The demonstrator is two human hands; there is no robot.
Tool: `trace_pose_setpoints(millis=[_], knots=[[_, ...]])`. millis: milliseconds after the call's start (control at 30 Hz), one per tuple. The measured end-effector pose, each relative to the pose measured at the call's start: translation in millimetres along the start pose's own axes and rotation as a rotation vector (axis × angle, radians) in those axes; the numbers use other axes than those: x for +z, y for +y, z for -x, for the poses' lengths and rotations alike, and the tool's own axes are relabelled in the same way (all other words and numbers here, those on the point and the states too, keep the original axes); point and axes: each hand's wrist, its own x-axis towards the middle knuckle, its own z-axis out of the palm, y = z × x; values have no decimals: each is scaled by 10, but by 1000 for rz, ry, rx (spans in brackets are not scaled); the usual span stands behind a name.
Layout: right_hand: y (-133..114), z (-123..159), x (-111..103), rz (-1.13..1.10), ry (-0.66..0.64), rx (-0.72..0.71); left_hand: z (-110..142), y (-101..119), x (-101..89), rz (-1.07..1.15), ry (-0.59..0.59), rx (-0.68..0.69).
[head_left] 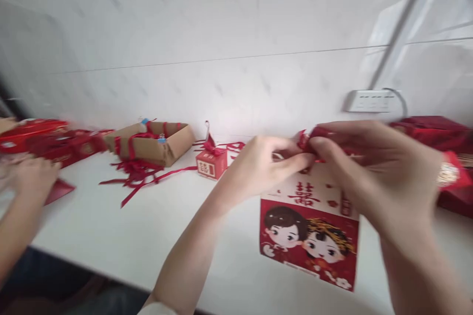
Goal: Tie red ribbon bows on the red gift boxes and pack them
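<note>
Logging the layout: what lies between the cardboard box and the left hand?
In the head view, a small red gift box with a bow and a loose red ribbon lie between them.

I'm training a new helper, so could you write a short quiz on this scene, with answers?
1. True or false: the left hand and right hand come together at the top of the cartoon-printed piece.
2. What hangs over the edge of the cardboard box? A) white rope; B) red ribbons; C) green cloth.
3. Fill in: the small red box stands to the ____ of the cardboard box.

Key: 1 true; 2 B; 3 right.
</note>
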Motion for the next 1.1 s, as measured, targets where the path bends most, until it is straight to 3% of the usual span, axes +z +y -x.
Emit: trace_pose_setpoints(millis=[167,300,367,567,1100], knots=[[-68,-172,26,-52,-71,38,-59,-77,-106,-30,115,-41],[-103,-158,-132,-38,-310,-52,-45,-35,-110,-25,254,-23],[-125,-166,-172,-20,-368,-126,-31,-3,-101,-55,299,-2],[-144,-166,-148,53,-329,-222,63,86,-10,-177,387,48],[-176,-121,-180,51,-289,-229,109,108,20,-151,338,53]])
